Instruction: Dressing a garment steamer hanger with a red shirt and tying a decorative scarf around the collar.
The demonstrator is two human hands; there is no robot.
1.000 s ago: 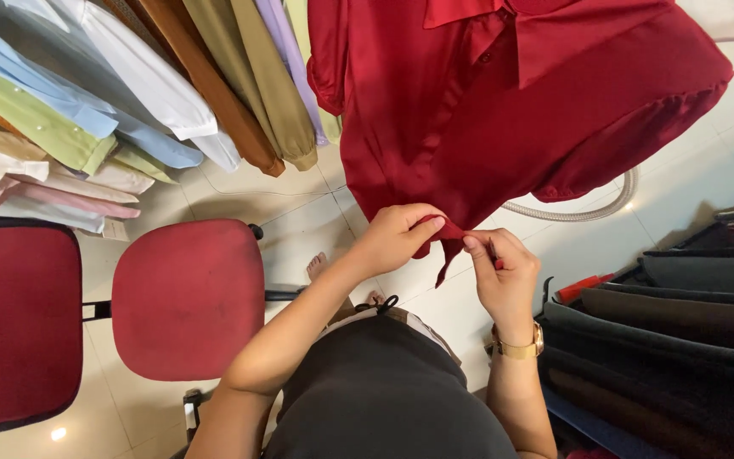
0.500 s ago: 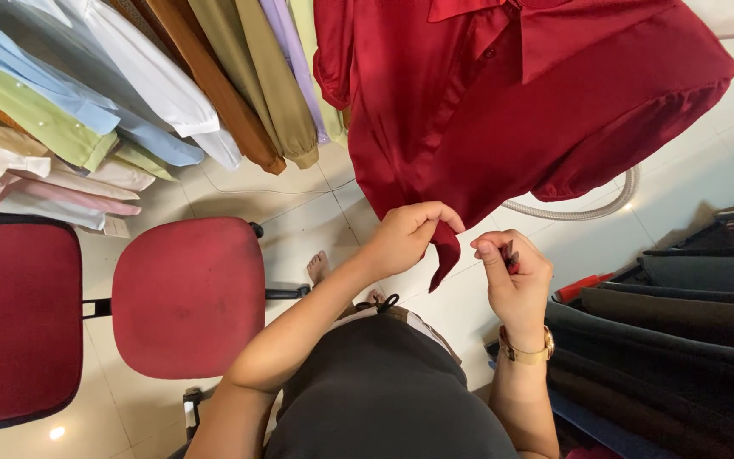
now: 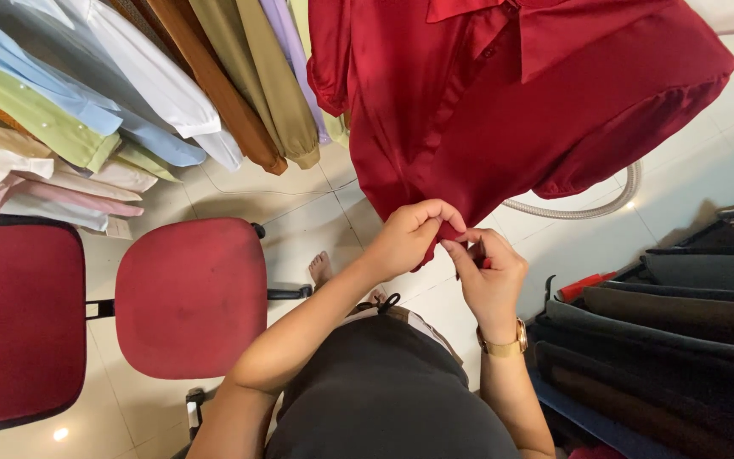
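Observation:
A dark red satin shirt (image 3: 503, 102) hangs in front of me, collar at the top, hem down by my hands. My left hand (image 3: 414, 234) pinches the bottom hem corner between thumb and fingers. My right hand (image 3: 490, 276), with a gold watch on its wrist, is closed on the same hem tip from the right, fingers touching the left hand's. The tip of the hem is mostly hidden between the two hands.
Several hanging shirts (image 3: 129, 93) in white, blue, green, brown and pink fill the upper left. Two red padded chairs (image 3: 189, 293) stand at left on the tiled floor. Dark folded fabrics (image 3: 690, 340) are stacked at right. A pale hose (image 3: 592, 204) curves behind the shirt.
My hands had come apart with the hem tip hanging from the left hand. Now the right hand has moved back to the left hand and both grip the hem.

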